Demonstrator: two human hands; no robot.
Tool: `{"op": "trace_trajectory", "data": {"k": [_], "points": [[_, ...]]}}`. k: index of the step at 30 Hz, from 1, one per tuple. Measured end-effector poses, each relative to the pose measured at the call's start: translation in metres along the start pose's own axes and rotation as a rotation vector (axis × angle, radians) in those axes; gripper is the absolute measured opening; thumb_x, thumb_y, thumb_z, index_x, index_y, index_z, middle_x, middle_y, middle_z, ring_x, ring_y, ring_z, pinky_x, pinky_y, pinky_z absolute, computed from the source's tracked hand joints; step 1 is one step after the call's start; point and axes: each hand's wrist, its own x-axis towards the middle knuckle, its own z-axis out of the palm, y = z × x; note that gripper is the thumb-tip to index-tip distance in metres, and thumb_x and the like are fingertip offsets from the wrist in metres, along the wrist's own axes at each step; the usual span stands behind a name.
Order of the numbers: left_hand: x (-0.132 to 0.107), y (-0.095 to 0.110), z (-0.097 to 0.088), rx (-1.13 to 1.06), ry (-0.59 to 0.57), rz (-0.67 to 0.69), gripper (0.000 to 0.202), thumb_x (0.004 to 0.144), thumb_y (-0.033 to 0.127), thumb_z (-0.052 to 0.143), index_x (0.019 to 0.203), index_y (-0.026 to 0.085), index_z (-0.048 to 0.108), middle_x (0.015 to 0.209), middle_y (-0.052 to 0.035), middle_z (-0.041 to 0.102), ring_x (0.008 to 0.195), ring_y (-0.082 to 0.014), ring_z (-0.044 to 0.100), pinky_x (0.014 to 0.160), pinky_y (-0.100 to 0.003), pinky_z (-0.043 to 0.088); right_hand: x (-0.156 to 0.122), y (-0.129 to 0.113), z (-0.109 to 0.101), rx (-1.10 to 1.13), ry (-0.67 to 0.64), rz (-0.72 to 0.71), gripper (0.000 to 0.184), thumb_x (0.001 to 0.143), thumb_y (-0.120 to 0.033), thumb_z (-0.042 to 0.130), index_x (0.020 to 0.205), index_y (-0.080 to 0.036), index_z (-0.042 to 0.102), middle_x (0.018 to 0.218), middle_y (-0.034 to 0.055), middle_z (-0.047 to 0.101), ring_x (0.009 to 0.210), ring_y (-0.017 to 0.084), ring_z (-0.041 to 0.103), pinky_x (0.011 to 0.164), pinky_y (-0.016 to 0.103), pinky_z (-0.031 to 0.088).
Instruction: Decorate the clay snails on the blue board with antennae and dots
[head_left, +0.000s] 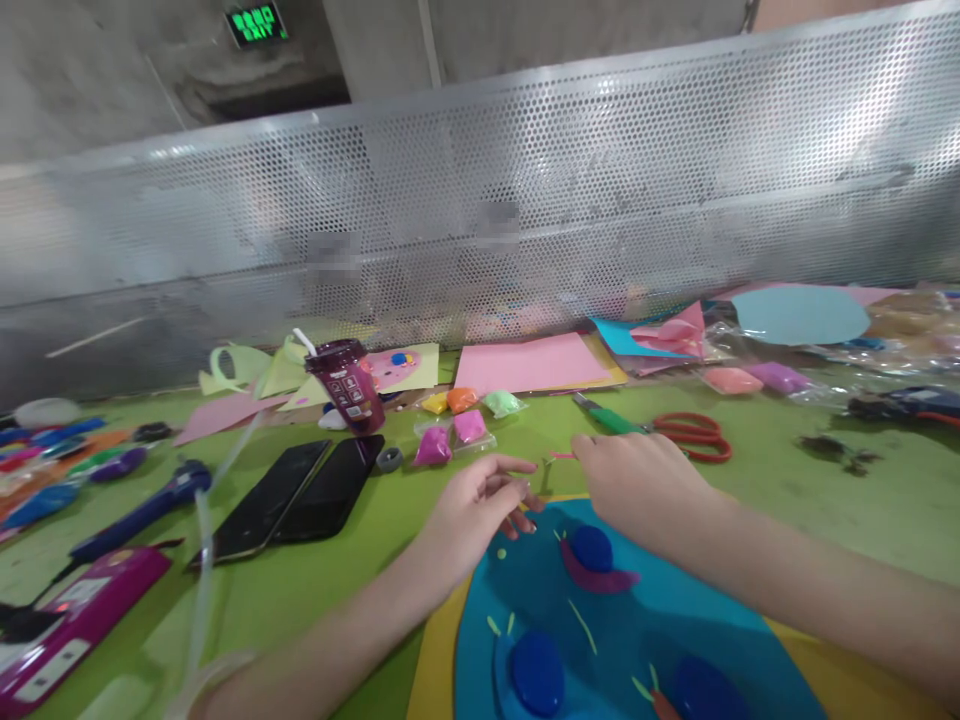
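Observation:
My right hand (637, 490) is closed over the far edge of a blue paper oval (622, 650), its fingertips pinching a thin pink strip (562, 456) with a pale green bit at its end. To its left hovers my left hand (476, 510), fingers loosely bent and apart, with nothing visible in them. On the oval are snail shapes of soft clay: one with a purple body (600, 580) and dark blue shell (591, 549), another with a blue shell (537, 673), and a third shell (705, 688) cut off below. A loose pale green strand (583, 627) lies between them.
Beyond my hands are red-handled scissors (694, 436), a green-handled tool (611, 415) and small bags of coloured clay (470, 427). Leftward are two phones (330, 490), a tilted purple cup (349, 388), a glue gun (142, 510) and a power strip (82, 630). A perforated metal panel (480, 200) stands behind.

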Motion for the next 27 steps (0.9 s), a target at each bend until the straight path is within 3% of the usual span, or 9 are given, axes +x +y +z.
{"op": "trace_trajectory", "data": {"k": [16,27], "points": [[-0.0005,0.0011,0.0000,0.008,-0.034,0.006,0.024,0.076,0.020,0.046,0.098,0.013,0.053,0.074,-0.0043,0.064,0.058,-0.0138,0.058,0.055,-0.027,0.044,0.0008,-0.0001,0.0043,-0.013,0.007,-0.036,0.022,0.073,-0.002,0.043,0.085,-0.011,0.059,0.070,0.0105,0.065,0.065,0.021,0.065,0.050,0.023,0.035],[-0.0010,-0.0007,-0.0001,0.002,-0.036,0.010,0.022,0.076,0.024,0.049,0.096,0.015,0.054,0.073,-0.0031,0.064,0.058,-0.0146,0.058,0.056,-0.027,0.043,0.0024,0.0079,-0.0006,-0.021,0.002,-0.087,0.027,0.067,-0.002,0.041,0.078,-0.014,0.063,0.069,0.0090,0.067,0.063,0.024,0.066,0.044,0.025,0.029]]}}
